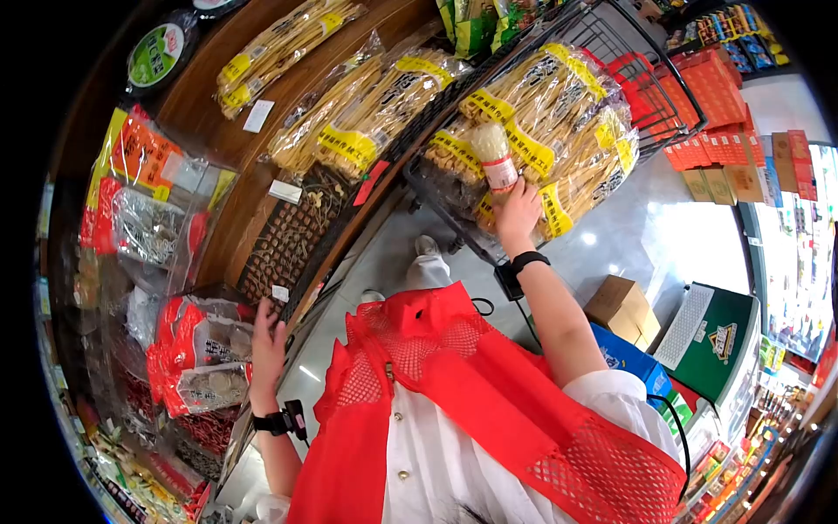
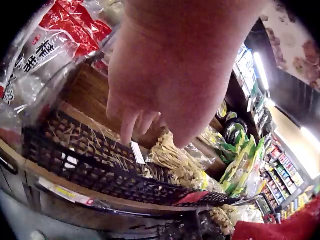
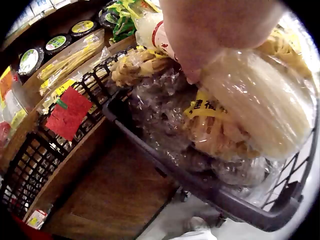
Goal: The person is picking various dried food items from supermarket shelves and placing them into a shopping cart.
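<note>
The right hand [image 1: 518, 211] grips the lower end of a pale bundle [image 1: 495, 155] with a red-and-white label, above a cart heaped with yellow-banded bags of dried sticks [image 1: 559, 96]. In the right wrist view the bundle [image 3: 156, 36] shows beside the hand [image 3: 220, 30], whose fingers are partly hidden. The left hand [image 1: 268, 345] holds nothing; its fingers extend beside the black crate [image 1: 284, 249] and the red-and-clear bags [image 1: 205, 341]. From the left wrist, the hand [image 2: 170, 70] hangs over the crate [image 2: 100, 167], fingers pointing down.
The cart's rim [image 3: 185, 181] stands against the wooden shelf [image 1: 196, 87]. More bagged sticks [image 1: 375, 105] lie on the shelf, with a red card [image 3: 68, 114] on the crate edge. Cardboard [image 1: 622, 312] and blue boxes [image 1: 630, 358] stand on the floor to the right.
</note>
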A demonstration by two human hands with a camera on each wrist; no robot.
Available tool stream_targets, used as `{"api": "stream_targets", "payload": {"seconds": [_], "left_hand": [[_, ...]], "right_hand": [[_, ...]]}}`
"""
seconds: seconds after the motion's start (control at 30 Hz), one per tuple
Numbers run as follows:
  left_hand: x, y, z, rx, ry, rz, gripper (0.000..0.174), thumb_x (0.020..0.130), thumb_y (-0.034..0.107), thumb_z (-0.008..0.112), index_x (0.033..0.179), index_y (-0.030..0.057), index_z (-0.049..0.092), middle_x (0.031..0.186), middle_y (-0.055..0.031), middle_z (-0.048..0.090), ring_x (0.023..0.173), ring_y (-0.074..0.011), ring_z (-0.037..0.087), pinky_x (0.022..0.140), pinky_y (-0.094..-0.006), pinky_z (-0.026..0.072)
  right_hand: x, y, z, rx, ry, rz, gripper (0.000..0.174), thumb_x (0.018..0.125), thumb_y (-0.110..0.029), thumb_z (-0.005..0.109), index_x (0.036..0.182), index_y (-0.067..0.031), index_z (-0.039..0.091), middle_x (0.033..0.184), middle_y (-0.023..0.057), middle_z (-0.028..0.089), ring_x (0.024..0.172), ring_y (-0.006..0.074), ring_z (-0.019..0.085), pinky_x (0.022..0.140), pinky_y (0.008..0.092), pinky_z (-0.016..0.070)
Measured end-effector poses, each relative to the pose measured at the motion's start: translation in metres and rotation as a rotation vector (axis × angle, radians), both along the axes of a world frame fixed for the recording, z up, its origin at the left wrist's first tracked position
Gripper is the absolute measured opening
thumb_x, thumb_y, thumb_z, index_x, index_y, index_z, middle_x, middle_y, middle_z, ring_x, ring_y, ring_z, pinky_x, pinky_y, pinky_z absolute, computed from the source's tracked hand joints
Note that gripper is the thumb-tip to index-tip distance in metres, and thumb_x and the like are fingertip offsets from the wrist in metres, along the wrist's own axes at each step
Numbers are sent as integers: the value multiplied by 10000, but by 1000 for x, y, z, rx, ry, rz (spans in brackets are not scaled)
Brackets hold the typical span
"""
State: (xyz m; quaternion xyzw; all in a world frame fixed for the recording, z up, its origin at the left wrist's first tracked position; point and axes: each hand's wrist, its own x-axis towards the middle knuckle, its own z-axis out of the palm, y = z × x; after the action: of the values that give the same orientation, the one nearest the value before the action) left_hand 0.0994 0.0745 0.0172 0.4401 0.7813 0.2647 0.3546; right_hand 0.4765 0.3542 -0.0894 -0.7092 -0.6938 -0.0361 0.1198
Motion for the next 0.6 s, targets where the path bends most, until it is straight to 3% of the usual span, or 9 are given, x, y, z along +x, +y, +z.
{"api": "stream_targets", "payload": {"seconds": [0.13, 0.23, 0.3, 0.37, 0.4, 0.6], "left_hand": [[32, 37, 0, -94, -83, 1, 509, 870, 73, 433, 1331, 12, 226, 1322, -175, 339, 1123, -259, 448, 920, -335, 359], [47, 64, 3, -96, -7, -77, 502, 870, 73, 431, 1327, 8, 233, 1317, -171, 349, 1123, -259, 449, 919, -335, 360], [55, 80, 7, -72, -3, -60, 498, 870, 74, 431, 1324, 7, 238, 1307, -170, 362, 1120, -264, 452, 915, -332, 362], [65, 94, 13, -83, -12, -60, 498, 870, 77, 435, 1323, 6, 239, 1304, -169, 366, 1116, -264, 454, 913, -330, 363], [70, 100, 15, -96, -22, -58, 499, 870, 81, 439, 1322, 5, 241, 1302, -167, 369, 1113, -264, 457, 912, -328, 364], [85, 130, 2, -91, -22, -149, 491, 867, 93, 460, 1312, 17, 269, 1293, -159, 380, 1102, -249, 467, 910, -320, 366]], "right_hand": [[2, 25, 6, -126, 13, -73, 550, 536, -207, 747, 989, -48, 478, 974, 120, 442, 919, 297, 448, 782, 401, 378], [12, 30, 10, -8, 238, -12, 359, 584, -240, 693, 820, -16, 541, 935, 152, 458, 889, 328, 455, 738, 412, 399], [28, 23, 7, -9, 256, 209, 330, 599, -223, 664, 827, -16, 548, 896, 157, 493, 862, 330, 470, 733, 407, 409], [33, 14, 15, -267, 286, 334, 333, 594, -210, 656, 852, -26, 553, 878, 150, 531, 850, 328, 484, 745, 398, 421], [31, 10, 20, -340, 297, 340, 406, 580, -281, 700, 874, -39, 558, 884, 134, 553, 882, 321, 498, 773, 383, 427], [18, 30, -14, -518, 86, 445, 392, 625, -283, 651, 924, -44, 569, 920, 137, 565, 882, 317, 529, 760, 371, 460]]}}
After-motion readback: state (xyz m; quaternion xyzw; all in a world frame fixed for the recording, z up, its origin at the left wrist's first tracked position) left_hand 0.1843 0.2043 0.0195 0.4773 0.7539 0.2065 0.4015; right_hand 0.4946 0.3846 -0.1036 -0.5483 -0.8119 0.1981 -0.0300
